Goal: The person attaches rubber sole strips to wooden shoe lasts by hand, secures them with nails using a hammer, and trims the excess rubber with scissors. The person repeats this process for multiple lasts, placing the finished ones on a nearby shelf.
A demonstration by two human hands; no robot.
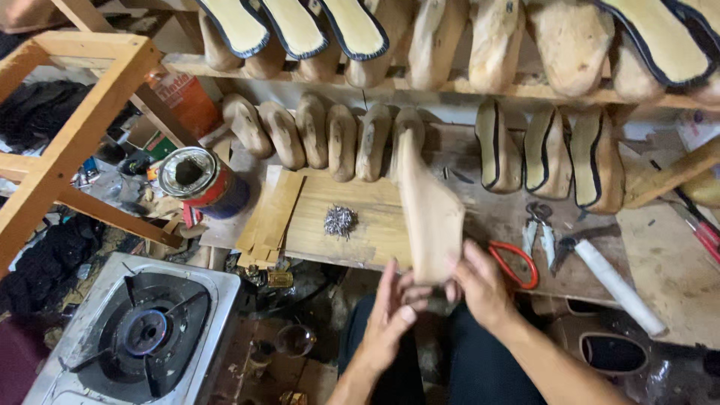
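Observation:
A tan wooden shoe last [426, 214] stands up on end over the low workbench [352, 225], its narrow tip pointing away from me. My right hand [480, 283] grips its lower right edge. My left hand [390, 315] touches its bottom end, fingers stretched out flat along it. A small pile of metal nails [340, 221] lies on the wooden board to the left of the last.
Rows of wooden lasts [330, 139], some with soles, fill the shelves behind. Red-handled scissors [517, 262], pliers [540, 229] and a white-handled hammer [611, 281] lie to the right. An open tin can [196, 180] and a gas stove [146, 330] are on the left.

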